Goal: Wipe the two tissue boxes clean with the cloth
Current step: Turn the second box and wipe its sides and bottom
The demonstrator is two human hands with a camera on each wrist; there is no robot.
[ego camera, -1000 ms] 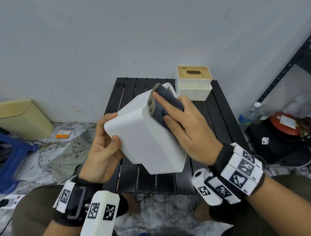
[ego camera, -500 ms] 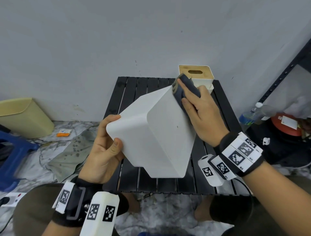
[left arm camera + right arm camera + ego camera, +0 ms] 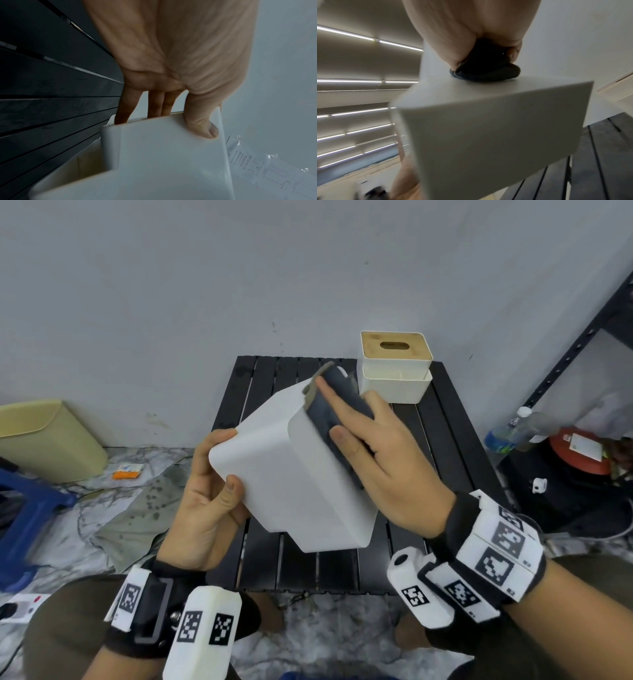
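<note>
The left hand (image 3: 209,501) grips the white box (image 3: 301,474) at its near-left end, thumb on the upper face and fingers curled round the far edge. In the left wrist view the fingers (image 3: 154,104) reach over the rim into the box's open side. The box is held tilted above the black slatted tabletop (image 3: 445,440), clear of it.

The right hand (image 3: 387,470) presses a folded dark cloth (image 3: 329,402) against the box's upper right face, near the far edge. The fingers lie nearly straight on the cloth. In the right wrist view the cloth (image 3: 486,73) sits bunched between palm and box.

The second box (image 3: 395,371), white with a wooden slotted lid, stands upright at the tabletop's far right corner, just beside the wall and apart from the held box.
</note>
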